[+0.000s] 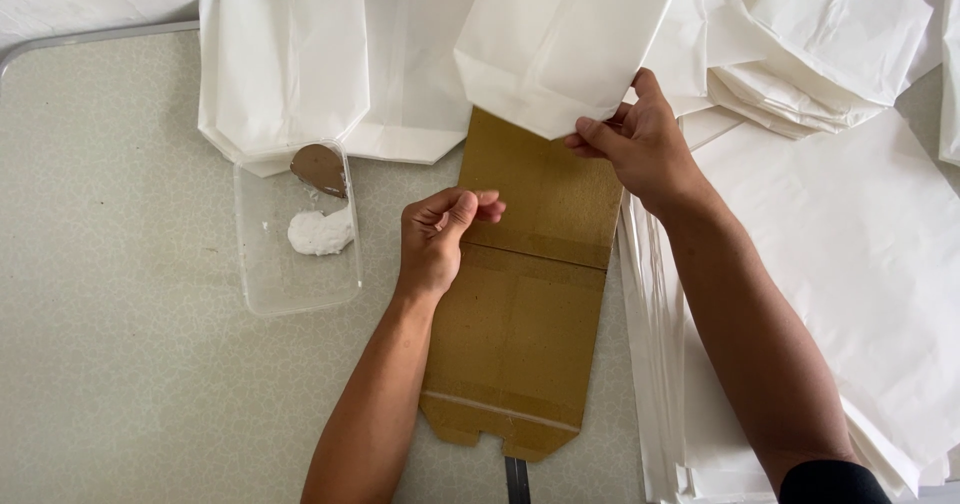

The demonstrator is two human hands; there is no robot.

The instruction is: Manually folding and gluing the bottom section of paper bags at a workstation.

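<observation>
Fingers of the right hand [640,144] pinch the lower edge of a white folded paper bag [560,39], held above a flat brown cardboard sheet [520,324] on the desk [120,364]. Left hand [440,234] hovers loosely curled, gripping nothing. Bare desk lies left; a stack of white paper sheets [850,264] crowds the right, cut off by the frame.

White paper bag [560,39], lifted above cardboard [525,314]
</observation>
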